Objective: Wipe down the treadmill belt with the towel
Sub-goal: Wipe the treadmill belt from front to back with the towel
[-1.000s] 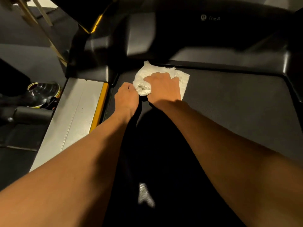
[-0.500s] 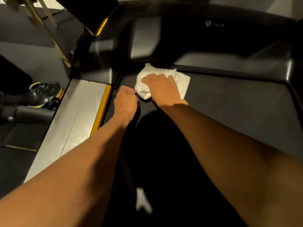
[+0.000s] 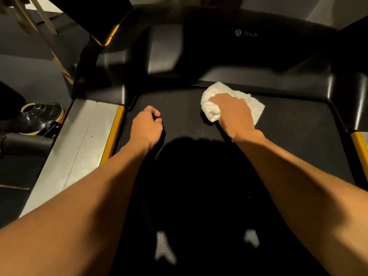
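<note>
Towel point(image 3: 252, 105): white, crumpled, on belt point(image 3: 298, 128) at front edge, right of centre.
Right hand point(image 3: 235, 114): atop towel, fingers curled into bunched cloth, pressing down.
Left hand point(image 3: 146, 126): fist, empty, on belt near rail point(image 3: 85, 140).

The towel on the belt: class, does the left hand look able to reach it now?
Probably yes: only bare belt lies between the left hand and the towel, though the right hand covers much of it.

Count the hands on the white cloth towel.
1. The right hand holds the white cloth towel at the front of the black treadmill belt; the left hand rests apart.
</note>
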Tool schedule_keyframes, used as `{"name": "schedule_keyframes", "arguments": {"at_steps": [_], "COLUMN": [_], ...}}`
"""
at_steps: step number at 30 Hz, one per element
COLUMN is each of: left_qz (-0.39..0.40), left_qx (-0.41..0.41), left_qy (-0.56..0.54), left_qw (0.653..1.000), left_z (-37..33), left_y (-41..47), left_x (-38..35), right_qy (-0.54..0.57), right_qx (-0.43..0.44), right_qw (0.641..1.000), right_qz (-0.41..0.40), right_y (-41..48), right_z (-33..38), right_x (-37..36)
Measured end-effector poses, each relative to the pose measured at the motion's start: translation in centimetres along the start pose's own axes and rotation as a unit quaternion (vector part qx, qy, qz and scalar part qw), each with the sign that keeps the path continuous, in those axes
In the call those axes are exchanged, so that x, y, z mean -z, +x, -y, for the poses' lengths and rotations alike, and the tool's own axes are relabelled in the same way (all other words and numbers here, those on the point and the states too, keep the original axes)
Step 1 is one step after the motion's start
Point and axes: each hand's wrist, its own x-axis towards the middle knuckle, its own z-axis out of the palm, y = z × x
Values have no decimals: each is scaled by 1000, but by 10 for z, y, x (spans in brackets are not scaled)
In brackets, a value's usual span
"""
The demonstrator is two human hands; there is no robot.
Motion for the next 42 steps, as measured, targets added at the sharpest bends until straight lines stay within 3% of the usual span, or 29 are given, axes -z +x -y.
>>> {"name": "schedule_keyframes", "arguments": {"at_steps": [2, 5, 6, 8, 9, 11, 13, 18, 20, 22, 24, 28, 32, 34, 37, 40, 42], "left_qz": [-13, -22, -41, -56, -41, -4, 12, 27, 20, 23, 31, 32, 30, 30, 24, 16, 12], "left_qx": [-38, -94, -124, -179, -186, -176, -164, -148, -161, -184, -199, -185, -181, -179, -182, -186, -186], "left_qy": [67, 227, 304, 382, 383, 362, 361, 361, 370, 382, 392, 396, 389, 386, 379, 378, 382], "left_qw": [997, 969, 944, 905, 904, 915, 918, 920, 915, 905, 898, 899, 903, 905, 907, 907, 905], "left_z": [1, -1, -1, 2, 3, 7, 7, 4, 6, 6, 4, -1, -7, -11, -12, -11, -10], "left_y": [-1, -9, -11, -14, -14, -15, -16, -16, -18, -19, -18, -17, -18, -19, -19, -19, -19], "left_x": [-2, 2, 3, 5, 4, 1, -4, -11, -12, -16, -20, -26, -27, -30, -34, -37, -38], "right_qy": [1, -12, -12, -2, -5, -22, -31, -44, -39, 26, 57, 65, 81, 85, 26, -17, 24], "right_qx": [3, 47, 49, 28, -1, -45, -43, 60, 62, -23, -106, -74, 14, 23, -82, -185, -160], "right_qw": [999, 983, 982, 995, 999, 999, 997, 965, 978, 996, 992, 994, 982, 990, 996, 982, 987], "right_qz": [32, 180, 180, 91, 37, 13, 62, 252, 194, 81, 26, 41, 172, 112, 8, 19, 16], "right_y": [-7, -12, -13, -15, -15, -18, -19, -16, -21, -33, -43, -49, -50, -54, -52, -47, -51], "right_z": [3, 18, 19, 7, -3, -17, -16, -8, -37, -71, -97, -72, -58, -70, -119, -149, -134], "right_x": [-5, -9, -9, -4, -3, 0, 1, -19, -20, -12, -4, -3, -34, -27, -11, -1, -3]}}
